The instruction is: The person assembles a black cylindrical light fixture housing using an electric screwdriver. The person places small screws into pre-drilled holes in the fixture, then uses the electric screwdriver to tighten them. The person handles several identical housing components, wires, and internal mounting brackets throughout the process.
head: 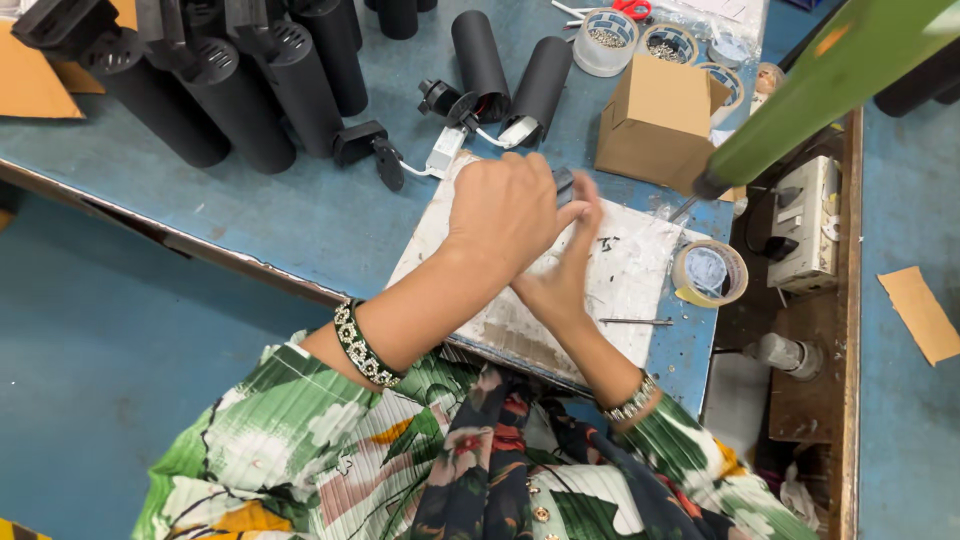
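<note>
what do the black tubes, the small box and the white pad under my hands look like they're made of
Black tubes: likely matte-coated metal or plastic, going by the even dull sheen. Small box: plain brown cardboard with folded flaps. White pad: possibly worn foam or board, scuffed and stained.

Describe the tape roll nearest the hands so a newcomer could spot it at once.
Start at the white work board on the blue bench. Just off its right edge lies the tape roll, flat, tan with a pale core. Unlike the rolls behind the cardboard box, it lies alone.

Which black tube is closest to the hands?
The black tube lying tilted just above the left hand, with a white wire at its lower end. The other tubes sit farther off to the left.
</note>
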